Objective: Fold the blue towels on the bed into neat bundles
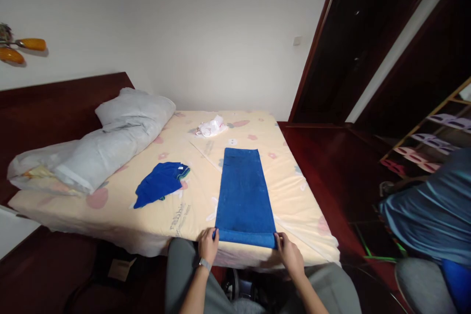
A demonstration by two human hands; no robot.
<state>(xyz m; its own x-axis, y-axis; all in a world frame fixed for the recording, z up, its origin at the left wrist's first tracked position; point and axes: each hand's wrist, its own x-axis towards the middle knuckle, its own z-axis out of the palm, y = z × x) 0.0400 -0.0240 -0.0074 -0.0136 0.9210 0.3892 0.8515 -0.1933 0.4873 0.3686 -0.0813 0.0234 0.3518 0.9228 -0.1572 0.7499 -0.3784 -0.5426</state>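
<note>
Two hands (208, 246) (290, 254) hold the blue cloth (245, 191) (its underside mostly hidden).

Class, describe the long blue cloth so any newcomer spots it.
Start at the bed. At its near edge, the left hand and right hand hold the blue cloth by its near corners. Unlike the crumpled blue garment, it lies flat, a long strip.

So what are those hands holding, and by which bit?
The blue towel, by its near corners: the left hand pinches the left one, the right hand the right one.
</note>
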